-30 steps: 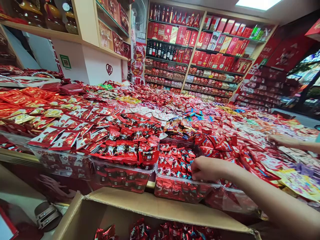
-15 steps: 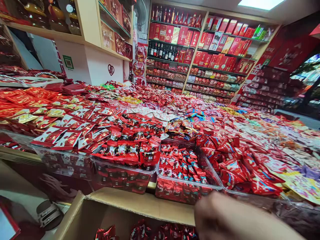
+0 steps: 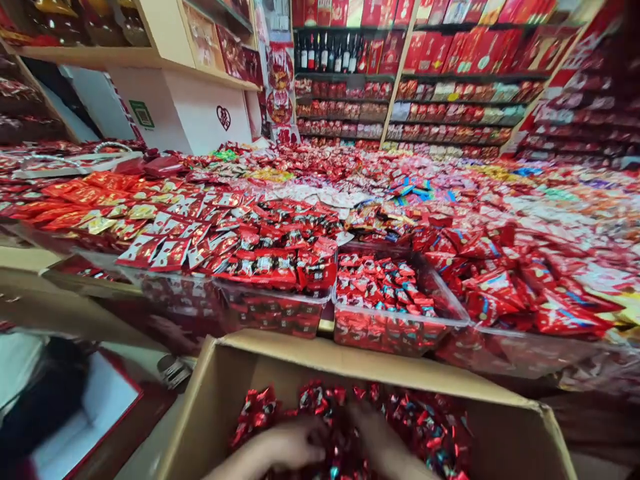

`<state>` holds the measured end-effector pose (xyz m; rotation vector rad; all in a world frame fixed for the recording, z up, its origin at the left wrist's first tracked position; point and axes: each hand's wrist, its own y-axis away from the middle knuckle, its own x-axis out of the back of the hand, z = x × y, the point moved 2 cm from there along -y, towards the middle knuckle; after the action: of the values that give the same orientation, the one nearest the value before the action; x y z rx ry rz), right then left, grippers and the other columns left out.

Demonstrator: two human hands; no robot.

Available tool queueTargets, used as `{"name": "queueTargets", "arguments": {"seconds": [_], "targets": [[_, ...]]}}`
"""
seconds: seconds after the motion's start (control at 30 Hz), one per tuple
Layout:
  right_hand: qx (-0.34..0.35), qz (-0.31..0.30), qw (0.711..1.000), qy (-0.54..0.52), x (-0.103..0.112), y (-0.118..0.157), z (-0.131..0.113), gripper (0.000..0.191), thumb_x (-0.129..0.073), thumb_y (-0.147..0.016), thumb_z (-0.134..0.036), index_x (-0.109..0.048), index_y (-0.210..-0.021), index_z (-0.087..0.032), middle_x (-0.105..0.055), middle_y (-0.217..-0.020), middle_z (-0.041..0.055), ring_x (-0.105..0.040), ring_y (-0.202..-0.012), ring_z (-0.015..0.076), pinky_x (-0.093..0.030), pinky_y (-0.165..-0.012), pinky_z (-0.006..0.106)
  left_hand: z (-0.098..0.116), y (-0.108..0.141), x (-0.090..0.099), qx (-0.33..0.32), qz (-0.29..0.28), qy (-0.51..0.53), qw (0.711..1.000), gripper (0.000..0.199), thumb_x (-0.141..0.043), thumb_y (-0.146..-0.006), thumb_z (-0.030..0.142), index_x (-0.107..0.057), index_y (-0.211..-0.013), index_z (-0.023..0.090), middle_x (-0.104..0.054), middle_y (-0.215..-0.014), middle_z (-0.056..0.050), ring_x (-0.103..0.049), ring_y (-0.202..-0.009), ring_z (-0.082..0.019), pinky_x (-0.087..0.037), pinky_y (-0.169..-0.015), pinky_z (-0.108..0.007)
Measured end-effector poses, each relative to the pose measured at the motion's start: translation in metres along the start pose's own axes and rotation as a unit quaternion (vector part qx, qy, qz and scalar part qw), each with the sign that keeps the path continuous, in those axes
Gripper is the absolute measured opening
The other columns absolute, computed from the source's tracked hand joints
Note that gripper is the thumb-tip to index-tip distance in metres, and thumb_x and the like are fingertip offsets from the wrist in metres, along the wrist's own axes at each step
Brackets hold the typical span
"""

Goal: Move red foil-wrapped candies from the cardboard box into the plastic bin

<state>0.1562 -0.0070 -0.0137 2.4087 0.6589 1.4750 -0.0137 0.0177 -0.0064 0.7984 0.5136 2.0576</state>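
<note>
An open cardboard box (image 3: 380, 357) stands low in front of me, with shiny red wrapped candies (image 3: 420, 427) inside. My left hand (image 3: 295, 441) reaches in among them from the lower left, its blurred fingers curved against the wrappers. Close beside it, my right hand (image 3: 377, 437) slants in from the lower right, with its fingertips sunk in the candies and smeared by motion. Whether either hand grips any candy is hidden. Just beyond the box, a clear plastic bin (image 3: 395, 323) holds small red candies of a similar look.
More bins line the counter edge, including one of black-and-red packets (image 3: 270, 263) and one of larger red packets (image 3: 505, 293). Heaped sweets spread behind them. Shelves with bottles (image 3: 325, 53) and red boxes rise at the back. A white, red-edged panel (image 3: 95, 413) is at lower left.
The view has tilted down and shows more of the box. One blurred hand was near the box's far edge; now both hands are inside among the candies. A dark shape has appeared at lower left.
</note>
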Motion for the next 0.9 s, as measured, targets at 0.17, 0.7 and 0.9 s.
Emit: {"name": "queueTargets", "arguments": {"seconds": [0.17,0.7,0.9], "targets": [[-0.046,0.032,0.967,-0.249,-0.005,-0.003,0.019,0.015,-0.039,-0.068,-0.01,-0.049,-0.065,-0.02,-0.06,-0.069,0.001,-0.055,-0.072,0.0177,-0.042,-0.066,0.028,0.002,-0.008,-0.002,0.005,0.051,0.078,0.996,0.022,-0.05,-0.063,0.023,-0.053,-0.084,0.017,-0.05,-0.062,0.003,-0.041,-0.056,-0.01,-0.031,-0.053,-0.024],[-0.07,0.096,0.747,-0.655,-0.001,0.002,-0.01,0.029,-0.066,-0.052,-0.037,-0.051,-0.067,-0.017,-0.053,-0.058,-0.0022,-0.049,-0.053,0.0111,-0.038,-0.047,0.022,0.023,-0.009,-0.008,-0.031,0.08,0.376,0.922,0.039,-0.062,-0.055,0.038,-0.048,-0.082,0.015,-0.056,-0.056,0.003,-0.052,-0.047,-0.009,-0.032,-0.046,-0.02],[0.025,0.082,0.886,-0.455,0.024,0.022,-0.025,0.021,-0.051,-0.067,-0.038,-0.052,-0.067,-0.018,-0.054,-0.054,-0.0011,-0.05,-0.051,0.0115,-0.038,-0.048,0.022,0.027,0.003,-0.003,-0.115,-0.015,0.41,0.905,0.031,-0.065,-0.055,0.026,-0.047,-0.077,0.015,-0.056,-0.063,0.004,-0.05,-0.055,-0.008,-0.038,-0.056,-0.023]]}}
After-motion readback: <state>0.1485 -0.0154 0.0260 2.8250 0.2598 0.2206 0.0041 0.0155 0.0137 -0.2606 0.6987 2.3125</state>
